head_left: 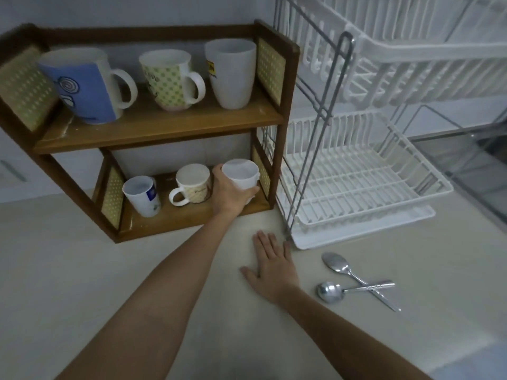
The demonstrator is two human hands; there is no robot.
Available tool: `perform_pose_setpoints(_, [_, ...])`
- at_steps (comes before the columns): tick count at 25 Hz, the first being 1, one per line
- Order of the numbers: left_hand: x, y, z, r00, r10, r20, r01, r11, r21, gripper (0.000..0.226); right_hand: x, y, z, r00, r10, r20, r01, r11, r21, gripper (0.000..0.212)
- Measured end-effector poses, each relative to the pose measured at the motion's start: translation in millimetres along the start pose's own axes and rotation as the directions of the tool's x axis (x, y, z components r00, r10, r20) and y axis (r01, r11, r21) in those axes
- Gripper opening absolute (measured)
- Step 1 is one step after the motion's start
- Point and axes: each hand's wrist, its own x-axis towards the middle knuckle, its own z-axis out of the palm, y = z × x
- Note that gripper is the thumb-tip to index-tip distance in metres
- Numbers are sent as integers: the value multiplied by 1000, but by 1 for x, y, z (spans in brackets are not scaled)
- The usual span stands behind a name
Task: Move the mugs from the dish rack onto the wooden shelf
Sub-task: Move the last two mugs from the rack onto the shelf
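Left hand (231, 194) wrapped round white mug (241, 174), lower tier of wooden shelf (164, 124). Right hand (271, 267) flat, released, on counter (82, 270). Likely ceramic: rigid, smooth, breakable; body grip suits.

Single head-worn wide-angle view, looking forward and steeply down over the counter (82, 270) from the person's side, close enough that both forearms run in from the bottom edge. Faces the back wall: wooden shelf (153, 124) upper left, dish rack (356, 182) upper right, both bowed and tilted by the lens. No second view, so no shared area.
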Motion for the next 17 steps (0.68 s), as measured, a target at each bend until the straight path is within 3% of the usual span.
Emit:
perform_pose_setpoints(7, [27,-16,25,996,-55,-67,52,998,-34,101,0,0,-3,1000,4,-22,-4,999,36,87])
perform_pose_setpoints(17, [21,-19,16,999,16,-37,-17,999,-31,96,0,0,-3,999,8,-37,-6,999,49,87])
